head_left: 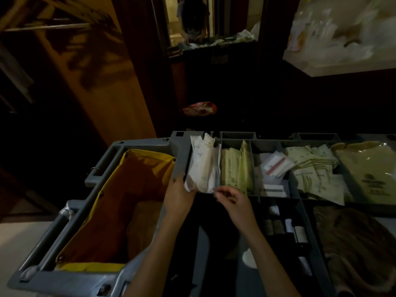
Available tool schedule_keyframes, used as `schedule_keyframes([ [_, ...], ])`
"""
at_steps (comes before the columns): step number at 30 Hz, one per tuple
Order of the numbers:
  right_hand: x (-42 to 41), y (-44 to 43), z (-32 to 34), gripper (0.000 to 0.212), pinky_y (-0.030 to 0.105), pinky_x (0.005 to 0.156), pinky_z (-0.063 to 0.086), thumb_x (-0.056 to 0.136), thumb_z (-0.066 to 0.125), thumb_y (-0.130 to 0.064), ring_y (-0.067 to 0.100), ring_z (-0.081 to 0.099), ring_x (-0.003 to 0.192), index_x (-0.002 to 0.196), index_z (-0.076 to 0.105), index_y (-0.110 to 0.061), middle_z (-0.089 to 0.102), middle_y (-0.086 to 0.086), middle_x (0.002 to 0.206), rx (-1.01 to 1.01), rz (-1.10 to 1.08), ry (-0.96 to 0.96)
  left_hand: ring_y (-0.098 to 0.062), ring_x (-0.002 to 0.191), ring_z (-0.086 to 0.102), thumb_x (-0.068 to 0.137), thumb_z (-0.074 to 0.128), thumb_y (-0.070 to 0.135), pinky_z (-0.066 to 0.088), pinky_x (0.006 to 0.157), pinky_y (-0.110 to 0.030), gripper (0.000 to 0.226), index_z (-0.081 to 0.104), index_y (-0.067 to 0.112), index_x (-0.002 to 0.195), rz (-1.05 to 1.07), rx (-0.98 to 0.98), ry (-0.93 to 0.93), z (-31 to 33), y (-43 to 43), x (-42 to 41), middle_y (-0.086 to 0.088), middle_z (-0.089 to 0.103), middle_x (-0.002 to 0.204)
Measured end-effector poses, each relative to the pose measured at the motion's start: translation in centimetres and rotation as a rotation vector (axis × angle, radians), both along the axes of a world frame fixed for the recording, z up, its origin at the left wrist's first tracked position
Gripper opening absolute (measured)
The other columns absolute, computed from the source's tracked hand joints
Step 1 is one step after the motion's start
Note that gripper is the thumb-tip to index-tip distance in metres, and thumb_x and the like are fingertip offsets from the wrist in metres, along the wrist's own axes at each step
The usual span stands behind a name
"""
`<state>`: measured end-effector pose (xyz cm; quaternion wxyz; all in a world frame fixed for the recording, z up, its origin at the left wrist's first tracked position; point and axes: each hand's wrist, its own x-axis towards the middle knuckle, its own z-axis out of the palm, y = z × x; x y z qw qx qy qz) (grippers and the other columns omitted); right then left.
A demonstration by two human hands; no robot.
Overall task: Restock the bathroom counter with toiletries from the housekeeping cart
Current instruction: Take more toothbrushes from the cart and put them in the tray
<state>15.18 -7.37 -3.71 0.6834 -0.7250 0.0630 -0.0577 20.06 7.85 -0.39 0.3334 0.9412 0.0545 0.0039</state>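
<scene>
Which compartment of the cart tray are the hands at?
The leftmost compartment, beside the yellow bag. It holds white packets; the left hand grips them, the right hand is at their near edge. Its neighbour holds green packets.

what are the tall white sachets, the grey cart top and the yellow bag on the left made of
The tall white sachets look like thin matte paper or film: they crumple where the left hand grips them. The grey cart top seems moulded hard plastic, dull, with rounded rims and dividers. The yellow bag is probably coated fabric or vinyl: slack, creased, studded at the edge.
</scene>
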Motion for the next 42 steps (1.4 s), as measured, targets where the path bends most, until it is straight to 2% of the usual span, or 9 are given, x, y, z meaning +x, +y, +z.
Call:
schedule_keyframes([
  [2, 1.3, 0.1, 0.8, 0.014, 0.024, 0.079, 0.054, 0.089, 0.065, -0.013, 0.013, 0.069, 0.085, 0.09, 0.071, -0.026, 0.073, -0.001, 0.089, 0.06, -0.013, -0.006, -0.033, 0.114, 0.053, 0.089, 0.061, 0.03, 0.043, 0.091, -0.036, 0.049, 0.048, 0.017, 0.135, 0.027, -0.068, 0.045, 0.1, -0.1, 0.1, -0.013, 0.049, 0.126],
  [10, 2.0, 0.5, -0.3, 0.016, 0.026, 0.079, 0.054, 0.088, 0.065, -0.014, 0.011, 0.067, 0.08, 0.085, 0.069, -0.03, 0.071, -0.005, 0.084, -0.028, 0.017, -0.004, -0.021, 0.104, 0.059, 0.087, 0.068, 0.032, 0.039, 0.077, -0.024, 0.047, 0.055, 0.015, 0.129, 0.066, -0.127, 0.043, -0.7, -0.2, 0.9, -0.005, 0.064, 0.113],
  [15, 2.1, 0.7, -0.2, 0.018, 0.024, 0.077, 0.053, 0.088, 0.065, -0.014, 0.01, 0.067, 0.078, 0.083, 0.069, -0.031, 0.072, -0.005, 0.083, -0.015, -0.003, -0.005, -0.016, 0.08, 0.063, 0.087, 0.068, 0.026, 0.043, 0.061, -0.024, 0.025, 0.069, 0.006, 0.101, 0.007, -0.211, 0.095, -1.1, -0.2, 1.5, -0.002, 0.069, 0.088],
  [21, 2.0, 0.5, -0.1, 0.01, 0.027, 0.081, 0.055, 0.09, 0.064, -0.015, 0.011, 0.069, 0.082, 0.092, 0.07, -0.023, 0.072, -0.004, 0.089, 0.035, 0.007, 0.007, -0.021, 0.069, 0.061, 0.09, 0.063, 0.013, 0.049, 0.059, -0.022, 0.015, 0.064, 0.01, 0.075, 0.056, -0.582, 0.113, -0.1, 0.7, -1.5, -0.003, 0.063, 0.069],
  [23, 2.1, 0.6, -0.2, 0.009, 0.03, 0.082, 0.055, 0.09, 0.064, -0.018, 0.011, 0.069, 0.083, 0.094, 0.069, -0.024, 0.073, -0.002, 0.091, 0.067, -0.004, 0.017, -0.026, 0.071, 0.064, 0.091, 0.061, 0.013, 0.053, 0.059, -0.031, 0.012, 0.064, 0.009, 0.081, 0.113, -0.712, 0.123, -0.2, 1.0, -2.8, -0.009, 0.066, 0.076],
  [28, 1.8, 0.9, 0.7, 0.013, 0.032, 0.081, 0.057, 0.093, 0.059, -0.023, 0.017, 0.07, 0.089, 0.101, 0.069, -0.022, 0.074, 0.001, 0.095, 0.247, 0.009, 0.061, -0.016, 0.07, 0.066, 0.088, 0.063, 0.011, 0.05, 0.05, -0.02, 0.005, 0.065, 0.008, 0.093, 0.117, -0.826, 0.122, -1.2, -0.2, -5.7, -0.009, 0.069, 0.083],
  [36, 1.4, -0.5, 1.8, 0.022, 0.033, 0.078, 0.056, 0.09, 0.062, -0.017, 0.023, 0.069, 0.098, 0.111, 0.067, -0.013, 0.072, 0.008, 0.106, 0.521, 0.009, 0.152, -0.011, 0.073, 0.067, 0.085, 0.067, 0.007, 0.056, 0.067, -0.027, 0.009, 0.068, 0.016, 0.086, -0.065, -0.831, 0.084, -1.6, -2.2, -6.6, 0.011, 0.071, 0.072],
  [39, 1.2, -0.7, 2.0, 0.016, 0.037, 0.084, 0.055, 0.089, 0.063, -0.016, 0.022, 0.069, 0.096, 0.102, 0.07, -0.012, 0.073, 0.008, 0.102, 0.596, -0.012, 0.167, -0.02, 0.076, 0.068, 0.083, 0.069, 0.009, 0.056, 0.071, -0.036, 0.009, 0.071, 0.017, 0.086, -0.1, -0.833, 0.092, -1.9, -2.7, -6.1, 0.0, 0.073, 0.078],
  [42, 1.3, -1.0, 1.9, 0.013, 0.038, 0.085, 0.055, 0.09, 0.061, -0.013, 0.022, 0.069, 0.095, 0.099, 0.071, -0.011, 0.074, 0.009, 0.101, 0.573, -0.029, 0.145, -0.02, 0.077, 0.069, 0.084, 0.069, 0.011, 0.056, 0.069, -0.032, 0.008, 0.072, 0.017, 0.088, -0.144, -0.818, 0.096, -2.3, -3.1, -5.7, -0.005, 0.074, 0.081],
])
